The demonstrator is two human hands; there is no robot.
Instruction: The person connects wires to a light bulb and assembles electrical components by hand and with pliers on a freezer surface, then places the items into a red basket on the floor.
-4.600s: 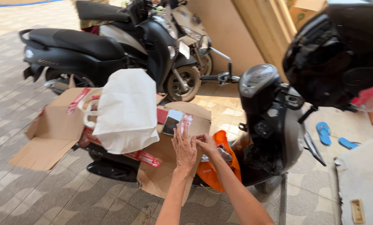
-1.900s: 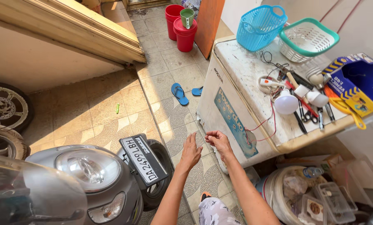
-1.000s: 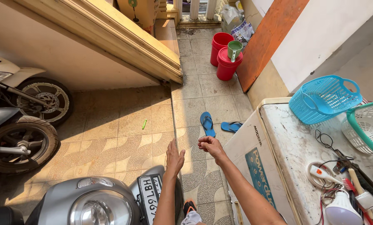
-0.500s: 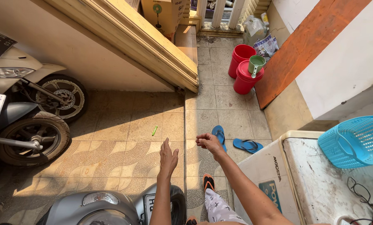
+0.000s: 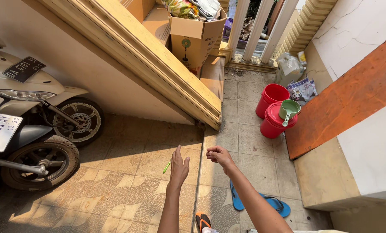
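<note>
Both arms reach forward over a tiled floor (image 5: 128, 172), neither hand grasping anything that can be made out. Left hand (image 5: 178, 166) is released, flat, fingers straight and together, pointing away from the body. Right hand (image 5: 218, 155) is loosely curled, fingertips drawn toward the thumb; whether something very small sits between them cannot be told.

Nearest thing on the floor: a small green stick-like object (image 5: 166, 167), lying just left of the left hand, apart from it. Near the bottom edge, between the forearms, the tip of an orange-and-black sandal (image 5: 203, 221). Just right of the right forearm, a pair of blue flip-flops (image 5: 262, 202) lies on the tiles.

Farther ahead, to the right: two red buckets (image 5: 274, 110) side by side, the nearer one lidded, with a green dipper (image 5: 289, 110) resting on its lid. A cardboard box (image 5: 196, 39) stuffed with cloth stands on a raised ledge beside a slanted wooden beam (image 5: 149, 64). At the left edge, two parked scooters (image 5: 33, 129), wheels facing in. An orange-painted wall band (image 5: 348, 95) runs along the right.
</note>
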